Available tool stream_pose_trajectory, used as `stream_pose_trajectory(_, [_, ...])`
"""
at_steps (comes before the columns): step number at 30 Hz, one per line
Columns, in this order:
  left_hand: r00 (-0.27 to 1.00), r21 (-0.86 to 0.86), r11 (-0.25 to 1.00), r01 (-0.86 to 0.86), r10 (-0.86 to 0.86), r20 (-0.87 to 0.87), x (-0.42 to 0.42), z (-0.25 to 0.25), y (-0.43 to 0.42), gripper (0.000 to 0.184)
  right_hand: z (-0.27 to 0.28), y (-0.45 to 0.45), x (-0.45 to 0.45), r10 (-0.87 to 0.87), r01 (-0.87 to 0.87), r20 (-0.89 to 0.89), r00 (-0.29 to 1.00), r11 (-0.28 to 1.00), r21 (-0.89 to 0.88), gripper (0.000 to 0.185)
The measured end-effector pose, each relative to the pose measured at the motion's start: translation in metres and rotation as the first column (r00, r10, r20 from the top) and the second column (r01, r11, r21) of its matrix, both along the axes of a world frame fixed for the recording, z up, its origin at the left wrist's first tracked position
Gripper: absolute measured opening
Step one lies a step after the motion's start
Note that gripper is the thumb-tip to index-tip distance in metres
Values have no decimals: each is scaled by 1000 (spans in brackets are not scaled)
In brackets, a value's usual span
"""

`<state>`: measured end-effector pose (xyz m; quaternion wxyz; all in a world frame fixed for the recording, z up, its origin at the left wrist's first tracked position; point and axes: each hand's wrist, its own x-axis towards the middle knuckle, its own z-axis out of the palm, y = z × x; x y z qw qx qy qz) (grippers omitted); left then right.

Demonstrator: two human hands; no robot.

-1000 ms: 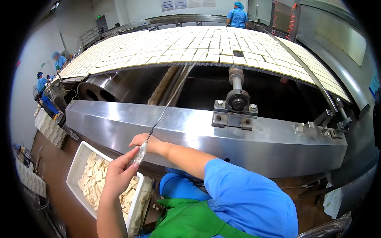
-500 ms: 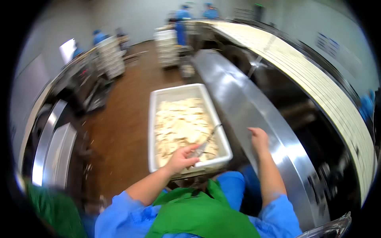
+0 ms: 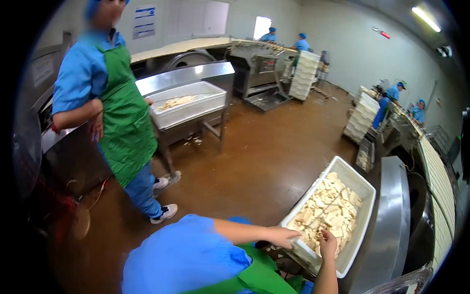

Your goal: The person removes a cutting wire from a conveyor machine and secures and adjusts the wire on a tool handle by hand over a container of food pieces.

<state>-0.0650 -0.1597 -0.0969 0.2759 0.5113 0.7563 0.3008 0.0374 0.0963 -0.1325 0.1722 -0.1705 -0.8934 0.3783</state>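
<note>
Underfoot, glossy brown floor point(image 3: 235, 166); pale walls point(image 3: 333, 39). Hands point(image 3: 283, 236) half-curled at white bin point(image 3: 348, 174) of broken pieces point(image 3: 339, 215), hold unclear.

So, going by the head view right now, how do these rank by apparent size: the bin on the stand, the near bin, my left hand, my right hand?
1. Near bin
2. Bin on the stand
3. Left hand and right hand: too alike to rank.
</note>
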Motion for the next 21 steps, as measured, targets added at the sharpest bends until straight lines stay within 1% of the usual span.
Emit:
stream_pose_trajectory(1, [996,-25,999,48,-49,-73,0,4,2,73,-9,-6,-6,5,-7,-27,1000,998,-67,21])
stream_pose_trajectory(2, [973,-53,998,47,-58,-224,0,7,9,73,-19,-7,-11,2,-9,-56,998,991,-131,19])
stream_pose_trajectory(3, [961,-89,995,40,-62,-268,0,23,12,72,-38,1,-15,9,-11,-18,1000,992,-129,15])
stream_pose_trajectory(4, [947,-127,991,34,-73,-314,-3,36,16,71,-41,2,-17,25,-26,-6,1000,991,-130,15])
stream_pose_trajectory(6, [932,55,997,57,-34,-361,-18,11,46,70,-42,5,-15,-6,7,6,1000,997,-77,11])
stream_pose_trajectory(8, [921,260,963,76,32,-388,-30,-10,69,66,-46,6,-12,4,-4,-4,1000,1000,-31,8])
stream_pose_trajectory(9, [941,304,948,97,12,-337,-39,-23,80,64,-45,4,-11,1,-1,1,1000,999,-43,9])
stream_pose_trajectory(10, [958,351,930,114,-9,-286,-44,-26,81,61,-35,-3,-12,0,1,6,1000,999,-55,9])
stream_pose_trajectory(11, [972,221,975,27,26,-232,-43,-30,84,55,-24,-10,-11,12,-11,24,1000,999,-50,11])
stream_pose_trajectory(12, [975,217,976,24,26,-222,-38,-26,81,55,-29,-5,-12,23,-22,35,999,1000,-21,10])
stream_pose_trajectory(14, [980,261,965,-1,52,-191,-34,-21,74,49,-41,1,-12,58,-59,-12,998,989,-136,10])
stream_pose_trajectory(16, [973,397,917,41,54,-224,-41,-32,78,42,-40,0,-12,22,-21,12,1000,999,-25,11])
stream_pose_trajectory(18, [974,333,940,79,-1,-226,-46,-34,81,41,-46,7,-21,30,-30,-1,1000,1000,-4,16])
stream_pose_trajectory(19, [975,313,947,67,5,-224,-45,-32,81,41,-42,-1,-24,23,-22,5,1000,994,-107,16])
stream_pose_trajectory(20, [991,311,950,10,31,-127,-44,-29,83,40,-35,-7,-32,13,-11,10,1000,979,-204,15])
stream_pose_trajectory(21, [998,307,951,-43,55,-29,-42,-26,83,40,-29,-15,-38,17,-14,9,1000,976,-216,15])
